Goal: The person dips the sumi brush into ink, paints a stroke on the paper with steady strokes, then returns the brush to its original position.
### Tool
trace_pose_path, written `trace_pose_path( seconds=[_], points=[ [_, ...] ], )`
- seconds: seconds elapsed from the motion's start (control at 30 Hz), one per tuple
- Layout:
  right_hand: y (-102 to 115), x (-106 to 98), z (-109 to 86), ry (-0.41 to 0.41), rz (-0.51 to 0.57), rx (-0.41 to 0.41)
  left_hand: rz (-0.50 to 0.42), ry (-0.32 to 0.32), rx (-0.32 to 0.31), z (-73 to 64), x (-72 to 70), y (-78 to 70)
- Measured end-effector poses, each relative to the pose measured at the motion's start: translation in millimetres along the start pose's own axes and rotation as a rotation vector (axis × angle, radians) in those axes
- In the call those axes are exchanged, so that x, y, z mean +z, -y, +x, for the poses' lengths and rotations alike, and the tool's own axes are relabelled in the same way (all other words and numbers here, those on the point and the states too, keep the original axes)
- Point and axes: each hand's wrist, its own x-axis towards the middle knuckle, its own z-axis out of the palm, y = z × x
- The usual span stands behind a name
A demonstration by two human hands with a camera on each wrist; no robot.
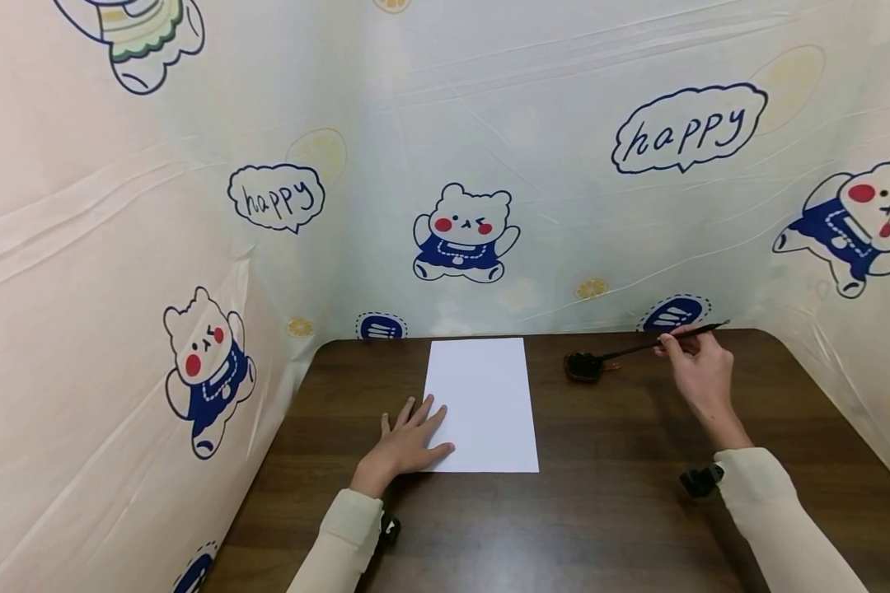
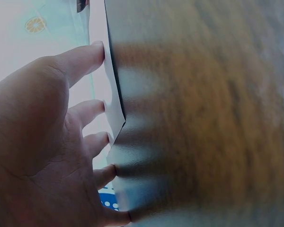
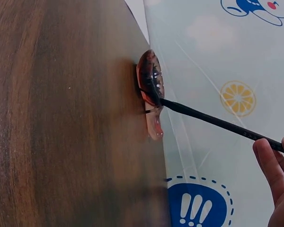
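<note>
A white sheet of paper (image 1: 485,403) lies flat on the table. My left hand (image 1: 402,443) rests with spread, straight fingers on its lower left side; in the left wrist view the thumb and some fingertips touch the paper (image 2: 102,78), while others reach past its edge. Off to the right, my right hand (image 1: 703,375) pinches the handle of a dark calligraphy brush (image 1: 634,349). The brush (image 3: 217,122) slants down to a small reddish-brown ink dish (image 3: 155,124) with a short handle. Its head is down at the dark, shiny bowl, where ink and bristles are hard to tell apart.
Dark brown wood-grain forms the tabletop (image 1: 601,519). A pale curtain (image 1: 549,165) printed with bears and the word "happy" hangs along the back and sides. Small black devices (image 1: 700,480) sit at both wrists.
</note>
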Motion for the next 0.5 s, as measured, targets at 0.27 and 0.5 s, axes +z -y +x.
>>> trace_pose_path(
  seconds=[0.27, 0.5],
  points=[
    [0.5, -4.2, -1.0, -0.008, -0.010, 0.004, 0.016, 0.008, -0.012, -3.3, -4.3, -6.7],
    [1.9, -6.4, -2.4, -0.003, -0.012, 0.005, 0.019, 0.012, -0.017, -2.5, -4.0, -5.6]
  ],
)
